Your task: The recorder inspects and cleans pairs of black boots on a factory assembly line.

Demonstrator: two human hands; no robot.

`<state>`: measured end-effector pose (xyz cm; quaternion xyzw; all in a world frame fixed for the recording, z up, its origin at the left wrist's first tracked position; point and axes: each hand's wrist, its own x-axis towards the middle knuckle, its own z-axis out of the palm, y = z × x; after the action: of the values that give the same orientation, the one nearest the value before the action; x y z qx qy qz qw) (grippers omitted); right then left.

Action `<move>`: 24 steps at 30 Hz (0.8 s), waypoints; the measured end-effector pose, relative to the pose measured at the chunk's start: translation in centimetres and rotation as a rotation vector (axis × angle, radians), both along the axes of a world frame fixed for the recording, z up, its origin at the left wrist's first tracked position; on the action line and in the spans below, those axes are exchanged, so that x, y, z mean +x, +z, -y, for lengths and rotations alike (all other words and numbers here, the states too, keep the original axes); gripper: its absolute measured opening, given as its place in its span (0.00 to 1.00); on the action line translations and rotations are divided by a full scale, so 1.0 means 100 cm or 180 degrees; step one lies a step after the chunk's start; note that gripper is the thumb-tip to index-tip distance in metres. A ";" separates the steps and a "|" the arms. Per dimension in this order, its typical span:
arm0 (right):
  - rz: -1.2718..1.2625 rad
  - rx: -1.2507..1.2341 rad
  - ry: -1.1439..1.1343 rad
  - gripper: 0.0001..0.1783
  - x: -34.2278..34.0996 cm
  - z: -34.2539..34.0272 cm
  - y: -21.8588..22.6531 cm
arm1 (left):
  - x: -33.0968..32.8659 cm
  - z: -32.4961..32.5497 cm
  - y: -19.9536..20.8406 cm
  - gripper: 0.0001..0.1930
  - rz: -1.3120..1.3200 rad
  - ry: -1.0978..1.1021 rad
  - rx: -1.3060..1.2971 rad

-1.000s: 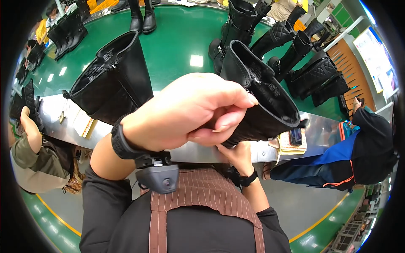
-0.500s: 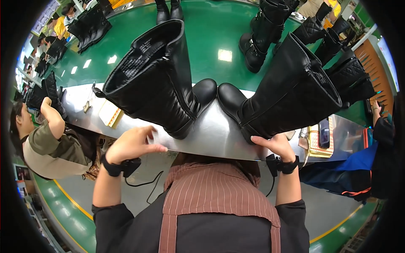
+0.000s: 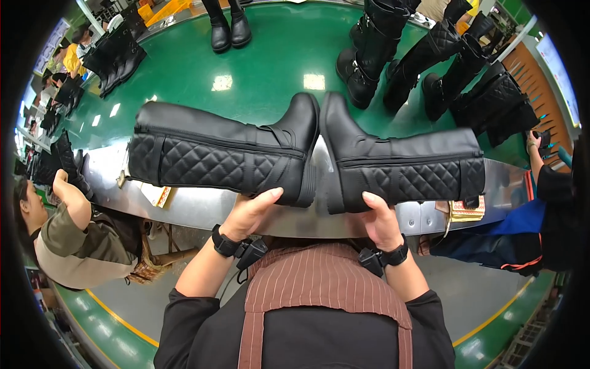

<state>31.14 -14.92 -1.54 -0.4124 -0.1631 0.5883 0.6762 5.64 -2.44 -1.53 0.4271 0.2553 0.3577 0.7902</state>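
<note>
Two tall black boots are tipped over sideways in front of me, soles facing each other and toes pointing away. The left boot [image 3: 209, 150] has its shaft toward the left, showing a side zip and a quilted back panel. Its twin, the right boot [image 3: 405, 163], has its shaft toward the right. My left hand [image 3: 252, 212] grips the left boot near the heel, thumb on top and fingers hidden beneath. Around the right boot's heel area closes my right hand [image 3: 381, 221], its thumb against the quilted side and its other fingers partly hidden.
A metal table edge [image 3: 283, 224] borders the green surface [image 3: 264, 67]. More black boots [image 3: 362, 55] stand at the far right, and another pair [image 3: 230, 31] at the far middle. Paper pads [image 3: 467, 209] lie near the right. A seated person [image 3: 80, 234] works at my left.
Both boots have gone from upright to tipped sideways, shafts outward. My left hand, free before, has moved right and taken hold of the left boot. My right hand still holds its boot.
</note>
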 end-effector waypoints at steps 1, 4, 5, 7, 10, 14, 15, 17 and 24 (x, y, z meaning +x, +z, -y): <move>-0.0178 0.0355 -0.0007 0.19 -0.001 0.000 -0.001 | -0.002 -0.002 0.001 0.22 -0.0009 -0.0140 -0.0253; -0.0216 0.0796 0.0223 0.20 0.001 0.000 -0.001 | -0.002 -0.002 0.002 0.22 0.0811 -0.0564 -0.0583; -0.0203 0.0693 0.0252 0.22 0.001 -0.001 -0.001 | -0.001 -0.001 0.001 0.22 0.0725 -0.0539 -0.0481; -0.0173 0.0756 0.0347 0.22 0.002 -0.002 -0.001 | 0.002 0.000 -0.002 0.22 0.0394 -0.0484 -0.0263; -0.0180 0.0941 0.0553 0.23 0.003 -0.003 -0.003 | 0.007 -0.001 -0.002 0.22 0.0354 -0.0514 -0.0246; -0.0101 0.0803 0.0499 0.24 0.006 -0.007 -0.004 | 0.017 -0.003 0.008 0.21 0.0506 -0.0646 -0.0423; -0.0231 0.0764 0.0527 0.23 0.006 -0.007 -0.004 | 0.022 -0.004 0.011 0.21 0.0399 -0.0556 0.0019; 0.0067 0.0554 0.0414 0.27 0.006 -0.008 -0.001 | 0.028 -0.003 0.018 0.21 0.0089 -0.0408 0.0571; 0.2275 0.1153 -0.0027 0.51 0.006 -0.017 0.014 | 0.050 0.015 0.019 0.22 -0.1042 -0.0456 0.0042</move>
<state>31.71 -13.21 -0.19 -0.4658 -0.4874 0.3666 0.6411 10.61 -3.95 0.35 0.5020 0.3471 0.2277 0.7587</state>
